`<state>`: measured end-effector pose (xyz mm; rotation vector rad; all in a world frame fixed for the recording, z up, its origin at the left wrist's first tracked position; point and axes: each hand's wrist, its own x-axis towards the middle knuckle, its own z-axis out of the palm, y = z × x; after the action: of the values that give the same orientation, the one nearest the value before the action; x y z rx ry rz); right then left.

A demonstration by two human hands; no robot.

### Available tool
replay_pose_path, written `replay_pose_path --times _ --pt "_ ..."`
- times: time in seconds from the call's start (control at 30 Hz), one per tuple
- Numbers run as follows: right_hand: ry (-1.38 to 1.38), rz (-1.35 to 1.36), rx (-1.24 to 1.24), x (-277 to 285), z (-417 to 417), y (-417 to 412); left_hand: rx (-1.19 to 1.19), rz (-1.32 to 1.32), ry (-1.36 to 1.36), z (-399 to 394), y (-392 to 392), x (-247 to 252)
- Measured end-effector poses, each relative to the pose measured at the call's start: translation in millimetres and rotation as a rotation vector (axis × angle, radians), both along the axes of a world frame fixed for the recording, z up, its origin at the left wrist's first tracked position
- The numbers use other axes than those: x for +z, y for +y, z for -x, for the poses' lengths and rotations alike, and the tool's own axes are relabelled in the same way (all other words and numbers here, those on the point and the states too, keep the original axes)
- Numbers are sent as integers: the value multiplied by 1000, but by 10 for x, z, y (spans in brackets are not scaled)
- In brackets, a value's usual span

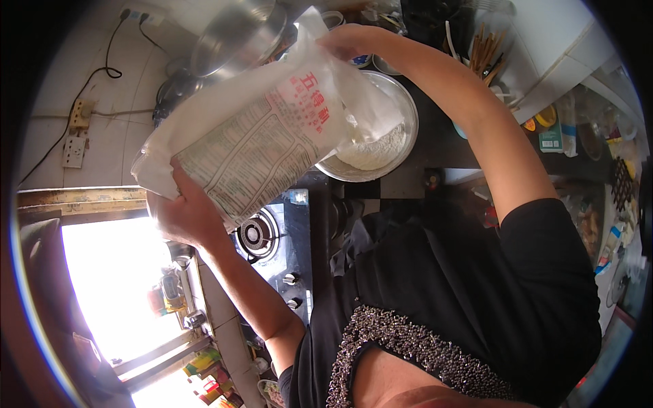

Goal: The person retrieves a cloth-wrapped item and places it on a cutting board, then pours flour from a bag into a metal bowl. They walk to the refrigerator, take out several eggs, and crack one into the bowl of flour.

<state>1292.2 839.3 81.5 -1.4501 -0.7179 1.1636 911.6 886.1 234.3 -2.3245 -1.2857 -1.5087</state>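
A large white flour sack with red and green print is tilted, its mouth over a round metal bowl. My left hand grips the sack's lower end, at the left. At the top edge near the mouth, my right hand holds the sack; its fingertips are partly hidden behind the plastic. White flour lies in the bowl, beneath the sack's open lip. The sack covers the bowl's left part.
Below the sack is a gas stove burner with control knobs. A big steel pot stands behind the sack. Chopsticks stand upright at the upper right. Wall sockets and a bright window are at the left.
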Motion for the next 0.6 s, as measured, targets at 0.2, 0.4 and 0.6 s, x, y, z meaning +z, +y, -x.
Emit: replay_pose_path --times 0.2,0.4,0.6 --pt "-72 -11 -7 36 54 27 26 28 -32 8 -41 49" --pt "-71 1 -24 60 55 31 -15 -39 -14 17 -32 43" --pt "-59 -4 -47 170 122 -77 -1 -50 6 49 23 71"
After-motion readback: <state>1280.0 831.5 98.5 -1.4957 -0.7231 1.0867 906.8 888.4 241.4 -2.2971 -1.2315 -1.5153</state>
